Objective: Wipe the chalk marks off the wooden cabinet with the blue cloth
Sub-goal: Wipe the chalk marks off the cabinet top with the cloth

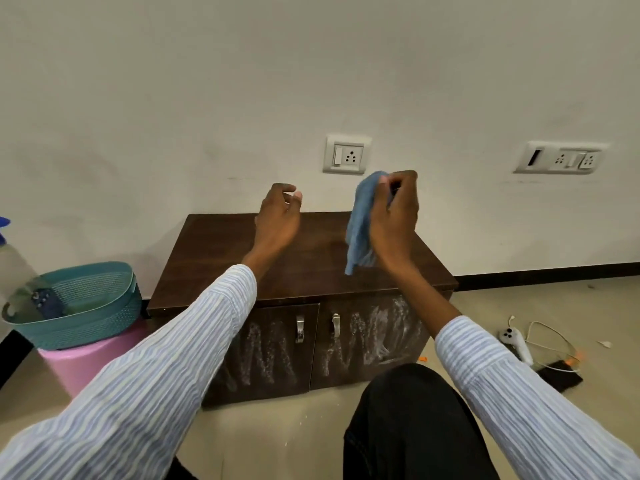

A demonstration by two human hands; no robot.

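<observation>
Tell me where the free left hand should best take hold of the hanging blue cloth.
Probably the loose bottom corner of the blue cloth, approached from the left, where the left hand is. The right hand pinches the top, so the cloth hangs bunched above the cabinet; a grip there would spread it.

Both arms wear long shirt sleeves [166,375] with fine blue and white stripes, cuffs at the wrists; dark trousers [412,427] cover the knee at lower right.
</observation>
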